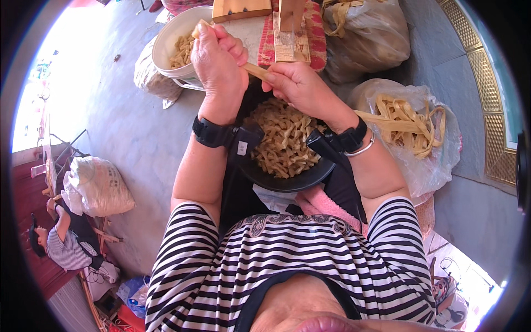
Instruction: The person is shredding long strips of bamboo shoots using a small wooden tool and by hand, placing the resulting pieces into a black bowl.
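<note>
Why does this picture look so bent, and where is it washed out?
In the head view, the fisheye lens curves the gold patterned border; in the head view, glare whitens the upper left; in the head view, the left hand and right hand look fairly clear.

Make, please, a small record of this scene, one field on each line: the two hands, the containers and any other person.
Left grip: closed around a tan strip
Right grip: pinching the same strip
Bowl: black, below the hands, holding short tan pieces
Bucket: white, upper left, with similar pieces inside
Bag: clear plastic, right of the bowl, with long strips
Other person: far left, striped top
</note>
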Demonstrator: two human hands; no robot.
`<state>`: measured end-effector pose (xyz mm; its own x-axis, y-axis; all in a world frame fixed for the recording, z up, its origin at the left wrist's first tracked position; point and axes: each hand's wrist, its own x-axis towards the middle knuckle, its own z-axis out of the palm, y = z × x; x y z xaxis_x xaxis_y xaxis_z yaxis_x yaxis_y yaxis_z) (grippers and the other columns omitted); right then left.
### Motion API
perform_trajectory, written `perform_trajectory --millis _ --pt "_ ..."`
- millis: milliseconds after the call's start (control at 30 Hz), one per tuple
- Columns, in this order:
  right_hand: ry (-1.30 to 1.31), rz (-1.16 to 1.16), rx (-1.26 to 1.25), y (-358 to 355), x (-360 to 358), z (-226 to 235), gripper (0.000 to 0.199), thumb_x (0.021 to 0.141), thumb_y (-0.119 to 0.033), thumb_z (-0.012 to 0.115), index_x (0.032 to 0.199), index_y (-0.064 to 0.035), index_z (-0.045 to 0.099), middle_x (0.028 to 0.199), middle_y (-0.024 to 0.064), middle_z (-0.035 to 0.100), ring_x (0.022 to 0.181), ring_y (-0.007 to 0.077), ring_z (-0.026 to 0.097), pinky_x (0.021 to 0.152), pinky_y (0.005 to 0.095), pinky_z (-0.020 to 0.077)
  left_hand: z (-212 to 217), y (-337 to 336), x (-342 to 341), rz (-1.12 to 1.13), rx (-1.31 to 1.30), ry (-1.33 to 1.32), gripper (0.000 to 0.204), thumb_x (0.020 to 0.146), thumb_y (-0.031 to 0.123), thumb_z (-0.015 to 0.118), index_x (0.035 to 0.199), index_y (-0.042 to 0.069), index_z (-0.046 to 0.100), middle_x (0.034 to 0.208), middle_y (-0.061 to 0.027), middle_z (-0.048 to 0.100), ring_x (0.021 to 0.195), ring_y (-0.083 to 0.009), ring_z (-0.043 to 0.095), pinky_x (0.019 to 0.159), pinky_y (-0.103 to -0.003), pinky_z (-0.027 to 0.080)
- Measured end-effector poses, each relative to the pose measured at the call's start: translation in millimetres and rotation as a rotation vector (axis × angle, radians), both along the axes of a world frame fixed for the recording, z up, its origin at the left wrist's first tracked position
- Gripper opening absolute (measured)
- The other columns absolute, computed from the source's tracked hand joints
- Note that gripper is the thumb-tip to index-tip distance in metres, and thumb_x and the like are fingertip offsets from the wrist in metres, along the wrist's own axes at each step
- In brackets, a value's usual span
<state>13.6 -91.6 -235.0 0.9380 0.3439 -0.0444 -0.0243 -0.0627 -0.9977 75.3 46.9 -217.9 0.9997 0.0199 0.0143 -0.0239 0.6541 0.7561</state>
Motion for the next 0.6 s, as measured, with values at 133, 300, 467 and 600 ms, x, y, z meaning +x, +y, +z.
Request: perform_trajectory --millis 133,300,467,600 --pt "0.213 0.134 0.372 -14 -3 8 0.022 0.092 -0.021 0.050 0.089 -0.0010 0.058 0.062 -0.0031 0.048 0.053 0.0051 0.040 0.051 0.0194 0.0369 11 -6 -10 0.192 0.121 -0.237 0.031 0.096 0.029 0.042 0.074 0.007 0.043 0.056 0.0031 0.035 0.045 -0.0077 0.032 0.040 -0.023 0.027" --pt "0.267 0.070 0.856 -2 -15 18 0.020 0.091 -0.018 0.051 0.093 -0.0002 0.059 0.067 -0.0016 0.051 0.052 0.0056 0.042 0.049 0.0199 0.0368 -8 -2 -5 0.487 0.676 -0.999 0.019 0.091 0.014 0.049 0.077 0.002 0.054 0.070 -0.0064 0.057 0.059 -0.0165 0.054 0.052 -0.025 0.044" --pt "-0.133 -0.167 0.309 -11 -12 1 0.019 0.088 -0.017 0.053 0.094 0.0003 0.059 0.066 0.0041 0.056 0.050 0.0124 0.048 0.047 0.0260 0.0396 -21 -23 -29 0.239 0.891 -0.971 0.020 0.086 0.013 0.053 0.095 0.000 0.065 0.100 -0.0164 0.064 0.084 -0.0273 0.065 0.074 -0.031 0.050" --pt "-0.677 -0.463 -0.417 -13 -7 -13 0.024 0.085 -0.022 0.056 0.088 0.0014 0.059 0.064 0.0191 0.056 0.055 0.0264 0.057 0.055 0.0341 0.0453 -26 -31 -40 -0.056 0.858 -0.576 0.027 0.087 0.012 0.049 0.102 -0.006 0.062 0.107 -0.0114 0.062 0.095 -0.0150 0.057 0.085 -0.026 0.043"
